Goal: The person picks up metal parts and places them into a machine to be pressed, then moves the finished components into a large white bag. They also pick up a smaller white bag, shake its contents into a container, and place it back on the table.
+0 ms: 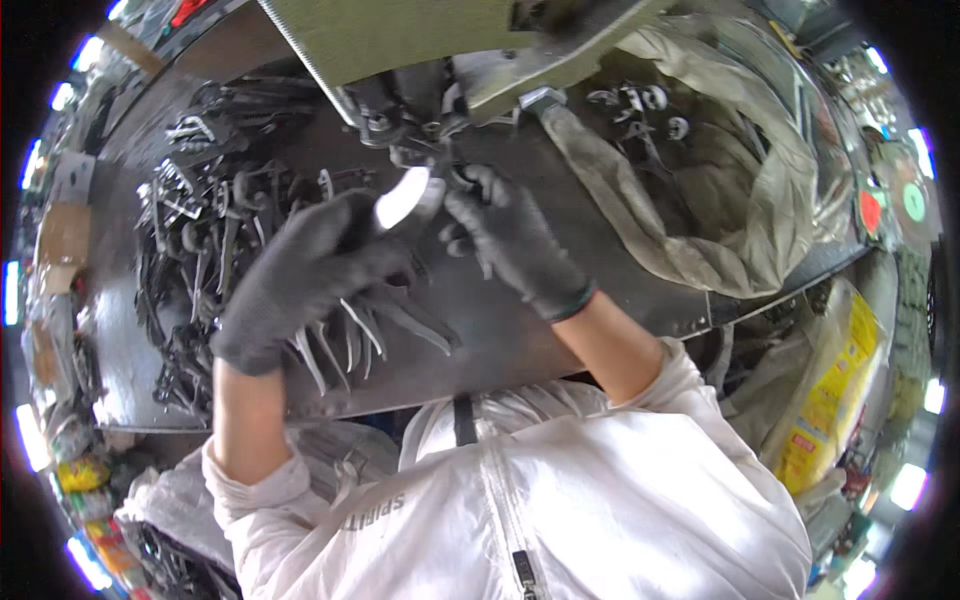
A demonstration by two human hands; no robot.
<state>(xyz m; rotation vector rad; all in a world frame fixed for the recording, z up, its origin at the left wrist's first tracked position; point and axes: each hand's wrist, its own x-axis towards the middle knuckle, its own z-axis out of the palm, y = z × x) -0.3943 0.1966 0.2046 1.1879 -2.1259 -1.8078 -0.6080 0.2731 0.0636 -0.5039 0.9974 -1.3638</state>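
Note:
Both my hands wear dark grey gloves over a dark metal worktable [560, 320]. My left hand [300, 275] grips a bundle of several curved metal plier halves [355, 335], their handles fanning out below the fist, and a shiny curved piece [400, 198] sticks up from its fingers. My right hand [510, 240] pinches the top end of that shiny piece, right under the head of a machine [410, 110] at the table's back.
A heap of dark metal plier parts [200, 230] covers the table's left side. An open grey sack [720, 170] with more parts lies at the right. A yellow bag [830, 390] hangs off the right edge. Bagged clutter sits at the lower left.

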